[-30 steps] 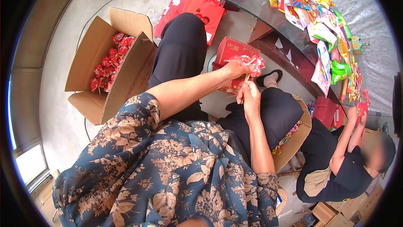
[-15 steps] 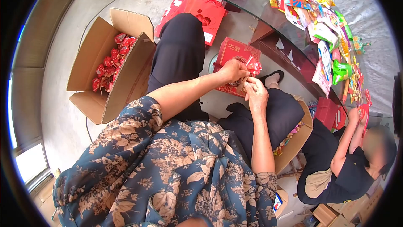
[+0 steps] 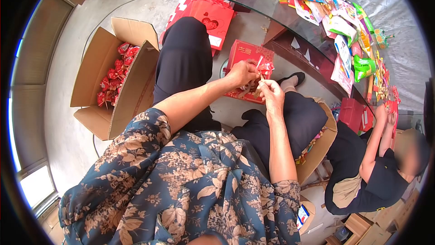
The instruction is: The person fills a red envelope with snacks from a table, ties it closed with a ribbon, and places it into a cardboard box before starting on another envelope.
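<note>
Above a red gift box (image 3: 240,51), both my hands are closed with fingertips together. A small red-and-white wrapped packet (image 3: 266,67) sticks up at my left hand (image 3: 241,74), whose fingers pinch its gathered neck. Thin tan strips, like ribbon, show at my right hand (image 3: 271,93), and its thumb and fingers pinch one of them. More tan strips hang between the hands over the box; their exact arrangement is partly hidden by my fingers. To the left, an open cardboard box (image 3: 90,63) holds several similar red packets (image 3: 118,72).
Red gift bags (image 3: 219,16) stand on the floor ahead. A glass table (image 3: 272,11) carries piled colourful snack packs (image 3: 342,27). Another open carton (image 3: 324,143) sits by my right leg. At right a co-worker (image 3: 385,177) reaches up to a red item at the table.
The view has shifted slightly. My right hand has moved a little away from the packet, and the tan strip shows more clearly at its fingertips. My left hand still pinches the packet.
</note>
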The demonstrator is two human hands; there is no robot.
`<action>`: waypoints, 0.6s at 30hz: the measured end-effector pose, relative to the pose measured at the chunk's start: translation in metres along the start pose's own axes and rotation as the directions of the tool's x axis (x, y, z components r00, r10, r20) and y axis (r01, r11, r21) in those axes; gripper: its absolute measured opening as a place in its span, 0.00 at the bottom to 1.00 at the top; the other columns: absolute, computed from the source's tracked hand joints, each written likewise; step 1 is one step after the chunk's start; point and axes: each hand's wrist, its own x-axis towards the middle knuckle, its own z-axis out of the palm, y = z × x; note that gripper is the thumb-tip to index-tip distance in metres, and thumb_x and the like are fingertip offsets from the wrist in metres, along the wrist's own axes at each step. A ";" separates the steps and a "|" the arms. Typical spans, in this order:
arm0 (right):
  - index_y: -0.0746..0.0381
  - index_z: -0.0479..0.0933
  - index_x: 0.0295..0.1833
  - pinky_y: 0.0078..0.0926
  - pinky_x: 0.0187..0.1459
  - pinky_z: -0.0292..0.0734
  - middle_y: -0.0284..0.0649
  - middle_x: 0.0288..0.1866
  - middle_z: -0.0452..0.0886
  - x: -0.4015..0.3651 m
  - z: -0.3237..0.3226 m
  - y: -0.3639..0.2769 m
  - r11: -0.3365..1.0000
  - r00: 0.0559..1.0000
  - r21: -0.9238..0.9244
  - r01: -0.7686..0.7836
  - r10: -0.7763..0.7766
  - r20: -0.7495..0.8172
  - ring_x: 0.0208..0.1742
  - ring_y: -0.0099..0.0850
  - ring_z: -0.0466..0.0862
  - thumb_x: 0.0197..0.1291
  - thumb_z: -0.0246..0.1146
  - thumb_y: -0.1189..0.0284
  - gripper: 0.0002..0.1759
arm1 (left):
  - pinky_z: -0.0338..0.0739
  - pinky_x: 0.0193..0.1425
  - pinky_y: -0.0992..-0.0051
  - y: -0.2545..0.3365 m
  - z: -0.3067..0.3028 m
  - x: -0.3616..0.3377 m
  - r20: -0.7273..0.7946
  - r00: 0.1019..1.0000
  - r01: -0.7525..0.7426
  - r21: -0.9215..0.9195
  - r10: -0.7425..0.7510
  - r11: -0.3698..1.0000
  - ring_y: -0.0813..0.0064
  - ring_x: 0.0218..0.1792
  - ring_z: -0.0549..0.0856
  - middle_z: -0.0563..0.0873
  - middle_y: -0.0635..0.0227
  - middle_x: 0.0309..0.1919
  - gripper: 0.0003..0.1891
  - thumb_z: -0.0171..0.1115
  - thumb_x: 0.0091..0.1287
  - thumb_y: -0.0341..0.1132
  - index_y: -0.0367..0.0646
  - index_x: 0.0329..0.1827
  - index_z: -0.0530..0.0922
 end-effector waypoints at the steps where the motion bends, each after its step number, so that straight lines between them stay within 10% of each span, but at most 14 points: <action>1: 0.61 0.81 0.45 0.13 0.31 0.68 0.28 0.32 0.81 0.001 0.000 0.000 1.000 0.999 0.018 0.025 -0.024 -0.024 0.29 0.14 0.75 0.67 0.65 0.69 0.07 | 0.79 0.35 0.76 0.002 -0.001 -0.001 -0.013 1.000 -0.011 0.017 0.012 1.000 0.82 0.29 0.84 0.89 0.69 0.28 0.07 0.67 0.64 0.31 0.39 0.40 0.88; 18: 0.65 0.79 0.48 0.15 0.37 0.74 0.39 0.50 0.83 0.018 0.003 0.008 0.900 0.975 0.383 0.207 -0.221 -0.008 0.32 0.17 0.79 0.66 0.65 0.74 0.09 | 0.74 0.25 0.76 0.018 -0.005 -0.015 0.020 0.996 -0.090 0.042 0.089 0.995 0.81 0.21 0.82 0.86 0.66 0.24 0.05 0.64 0.67 0.30 0.37 0.38 0.83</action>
